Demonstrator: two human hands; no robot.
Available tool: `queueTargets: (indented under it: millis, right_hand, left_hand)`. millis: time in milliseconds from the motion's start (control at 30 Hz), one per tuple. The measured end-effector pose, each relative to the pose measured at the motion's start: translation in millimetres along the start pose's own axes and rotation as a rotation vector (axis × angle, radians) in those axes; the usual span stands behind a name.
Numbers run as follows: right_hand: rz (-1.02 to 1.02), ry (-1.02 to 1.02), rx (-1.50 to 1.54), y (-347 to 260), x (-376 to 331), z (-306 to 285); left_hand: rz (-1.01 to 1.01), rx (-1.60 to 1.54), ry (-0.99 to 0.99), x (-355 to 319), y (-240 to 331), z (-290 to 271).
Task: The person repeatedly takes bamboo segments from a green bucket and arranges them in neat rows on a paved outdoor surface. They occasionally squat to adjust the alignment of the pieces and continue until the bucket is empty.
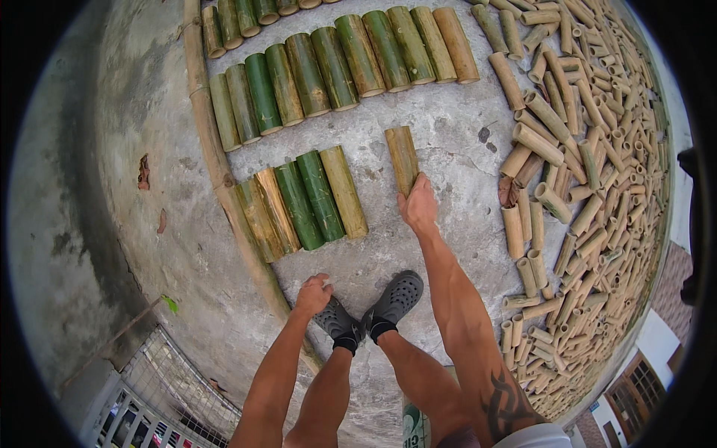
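Note:
My right hand (419, 205) is closed round the near end of a short bamboo piece (402, 155), brownish green, held over the concrete in front of me. Left of it, a short row of green and tan bamboo pieces (308, 198) lies side by side against a long bamboo pole (213, 153). The row's nearest piece (343, 193) is a little apart from the one in my grip. My left hand (313, 294), fingers curled in with nothing visible in them, hangs just below that row, above my left shoe.
A longer row of bamboo pieces (311, 72) lies farther ahead, and part of another row (246, 16) shows at the top edge. A large heap of cut bamboo tubes (597, 216) spreads along the right. My dark clogs (399, 297) stand on the concrete. A wire grille (168, 381) is at the lower left.

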State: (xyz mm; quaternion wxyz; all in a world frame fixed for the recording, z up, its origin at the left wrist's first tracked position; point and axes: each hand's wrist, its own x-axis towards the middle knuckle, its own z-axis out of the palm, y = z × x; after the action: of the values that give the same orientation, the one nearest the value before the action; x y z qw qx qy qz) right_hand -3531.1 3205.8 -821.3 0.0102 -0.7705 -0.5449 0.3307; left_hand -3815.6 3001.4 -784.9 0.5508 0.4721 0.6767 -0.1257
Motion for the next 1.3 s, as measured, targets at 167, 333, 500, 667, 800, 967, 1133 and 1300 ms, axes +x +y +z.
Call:
queueTargets:
  millis: [167, 333, 500, 667, 800, 967, 1133, 1300]
  right_hand:
    - [-0.121, -0.130, -0.046, -37, -32, 24]
    - [-0.031, -0.170, -0.056, -53, -56, 37]
    - [-0.179, -0.229, -0.018, -28, -98, -11]
    - [-0.027, -0.435, -0.074, 15, -191, -117]
    - [0.088, -0.475, 0.007, 63, -286, -201]
    - [0.344, -0.190, 0.247, 115, -444, -279]
    - [0.692, 0.238, 0.631, 121, -650, -289]
    - [1.149, 0.643, 0.818, 94, -830, -235]
  left_hand:
    - [-0.011, 0.047, -0.043, -16, -7, 4]
    - [0.043, 0.011, -0.036, -19, 13, 9]
    - [0.055, 0.077, -0.038, -47, 61, -13]
    - [0.172, 0.172, -0.033, -118, 133, -58]
    - [0.319, 0.285, -0.037, -163, 180, -96]
    - [0.534, 0.363, 0.020, -192, 218, -146]
    - [0.490, 0.368, -0.069, -233, 220, -187]
    - [0.360, 0.649, -0.221, -310, 211, -207]
